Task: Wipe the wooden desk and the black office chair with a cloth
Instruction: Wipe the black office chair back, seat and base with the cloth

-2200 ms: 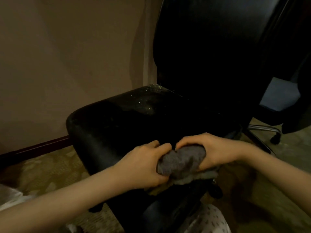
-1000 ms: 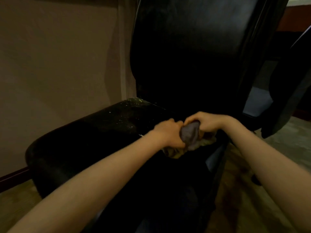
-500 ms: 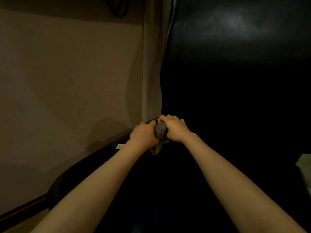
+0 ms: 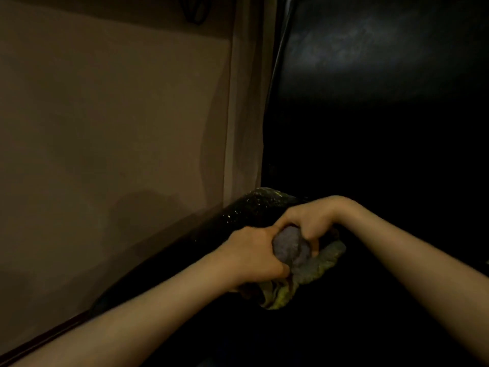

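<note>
both hands are together over the black office chair (image 4: 383, 160): my left hand (image 4: 252, 256) is curled round the near side of the cloth (image 4: 289, 249), and my right hand (image 4: 308, 221) grips the top of the bunch, fingers hooked down into it. the cloth is wadded into a grey-purple ball between them, with a yellow-green edge trailing loose underneath, low over the seat (image 4: 246, 207) near its back corner. it's too dark down there to tell whether it touches the leather. the seat edge by the wall (image 4: 105, 128) shows pale specks, dust by the look of it. i read this as the chair step, with the cloth being gathered into a pad, not a wiping stroke. the next move calls for one hand to let go, then for the pad to be pressed flat and swept across that speckled corner, then up the backrest (image 4: 357, 56). the wooden desk isn't in view, so i can't judge it.
</note>
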`<action>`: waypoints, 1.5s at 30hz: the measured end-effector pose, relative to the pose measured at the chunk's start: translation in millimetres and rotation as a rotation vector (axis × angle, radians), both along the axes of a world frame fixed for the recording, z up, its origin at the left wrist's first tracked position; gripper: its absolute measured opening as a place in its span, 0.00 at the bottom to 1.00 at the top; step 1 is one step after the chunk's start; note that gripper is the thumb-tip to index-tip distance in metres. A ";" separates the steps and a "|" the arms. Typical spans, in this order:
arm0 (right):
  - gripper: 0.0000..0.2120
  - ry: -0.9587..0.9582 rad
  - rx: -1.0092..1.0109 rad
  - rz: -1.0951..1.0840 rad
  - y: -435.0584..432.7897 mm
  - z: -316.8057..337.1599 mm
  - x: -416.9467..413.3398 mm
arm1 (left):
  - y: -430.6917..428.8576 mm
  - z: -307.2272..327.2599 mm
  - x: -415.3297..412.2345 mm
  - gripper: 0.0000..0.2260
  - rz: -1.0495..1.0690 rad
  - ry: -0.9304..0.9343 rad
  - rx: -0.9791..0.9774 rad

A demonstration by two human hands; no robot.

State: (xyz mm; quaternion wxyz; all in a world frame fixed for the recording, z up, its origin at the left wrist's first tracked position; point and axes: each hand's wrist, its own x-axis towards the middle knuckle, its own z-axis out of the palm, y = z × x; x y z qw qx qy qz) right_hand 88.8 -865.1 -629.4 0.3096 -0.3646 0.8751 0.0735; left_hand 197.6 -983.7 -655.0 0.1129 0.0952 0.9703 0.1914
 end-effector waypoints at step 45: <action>0.21 0.449 -0.626 0.110 -87.9 4.0 21.1 | -116.9 49.3 3.8 0.13 0.238 0.212 -0.283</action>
